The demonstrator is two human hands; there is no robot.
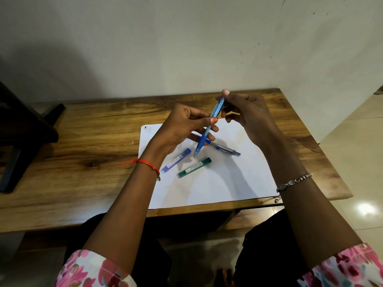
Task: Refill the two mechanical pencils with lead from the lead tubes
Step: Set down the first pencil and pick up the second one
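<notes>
I hold a blue mechanical pencil (209,127) tilted above the white paper (217,183), tip down. My left hand (182,127) pinches its barrel at the middle. My right hand (246,114) has its fingers curled round the pencil's upper end, one fingertip at the top. A second pencil, grey with blue trim (227,149), lies on the paper, partly hidden behind my left fingers. A blue lead tube (176,160) and a green lead tube (194,167) lie side by side on the paper below the hands.
The paper rests on a wooden table (83,141) set against a pale wall. A dark object (22,129) stands at the table's left end. Tiled floor lies to the right.
</notes>
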